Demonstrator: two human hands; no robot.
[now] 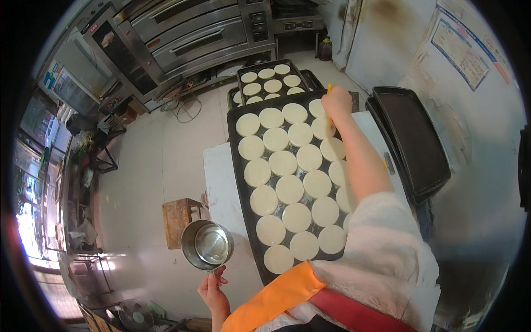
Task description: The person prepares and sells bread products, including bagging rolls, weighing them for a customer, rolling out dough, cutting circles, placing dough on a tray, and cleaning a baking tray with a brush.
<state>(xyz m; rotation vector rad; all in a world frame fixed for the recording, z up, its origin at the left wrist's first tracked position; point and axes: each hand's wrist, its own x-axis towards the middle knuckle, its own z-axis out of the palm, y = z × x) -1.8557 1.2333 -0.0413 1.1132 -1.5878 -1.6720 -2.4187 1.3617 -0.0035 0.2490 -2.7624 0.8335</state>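
Observation:
My left hand is closed round the handle of a steel saucepan, held out to the left of the table. A little clear liquid seems to lie in its bottom. On the far right part of a big black baking tray, my right hand grips a slim yellow brush, its lower end at a dough round. Rows of flat, pale dough rounds cover the tray. My right forearm hides some of those along the right side.
Beyond the big tray sits another black tray of dough rounds. Empty black trays lean by the right wall. A wooden stool stands left of the white table. A steel deck oven is at the back.

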